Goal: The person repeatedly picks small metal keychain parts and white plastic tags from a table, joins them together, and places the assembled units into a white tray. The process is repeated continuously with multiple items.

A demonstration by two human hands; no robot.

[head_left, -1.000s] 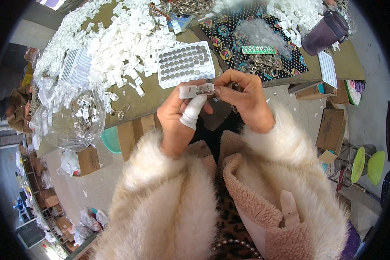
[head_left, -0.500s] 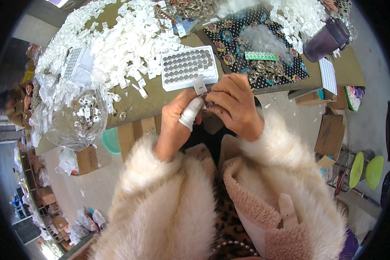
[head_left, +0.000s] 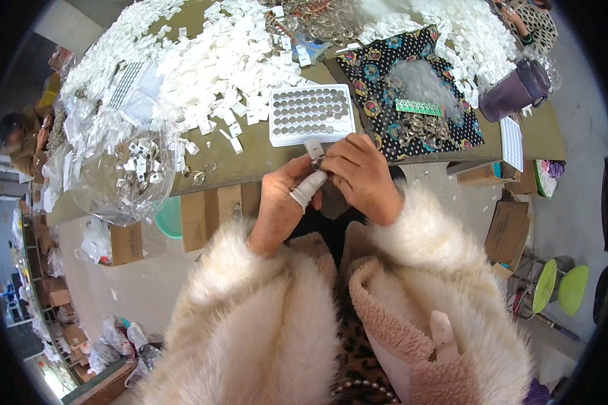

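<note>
My left hand (head_left: pixel 282 202), its thumb wrapped in a white cover (head_left: pixel 308 188), pinches a small flat white plastic piece (head_left: pixel 313 146) in front of the table edge. Against its lower end my right hand (head_left: pixel 365 177) is closed, fingertips pinched on a tiny metal fitting (head_left: pixel 319 162), largely hidden by the fingers. Just beyond both hands lies a white tray (head_left: pixel 311 140) with rows of round silver button cells (head_left: pixel 311 111). A big heap of similar white plastic pieces (head_left: pixel 216 64) spreads behind it to the left.
On the right, a patterned black cloth (head_left: pixel 375 111) bears metal clasps (head_left: pixel 425 131) and a green circuit strip (head_left: pixel 419 108). A purple bottle (head_left: pixel 513 91) stands beyond. A clear bag (head_left: pixel 121 196) overhangs the table at left. Co-workers sit at far left (head_left: pixel 30 145) and upper right (head_left: pixel 537 27).
The view has shifted, so the table things appear slightly lower and further right. Both hands stay together at the white piece, and the right fingers have drawn in closer around the metal fitting.
</note>
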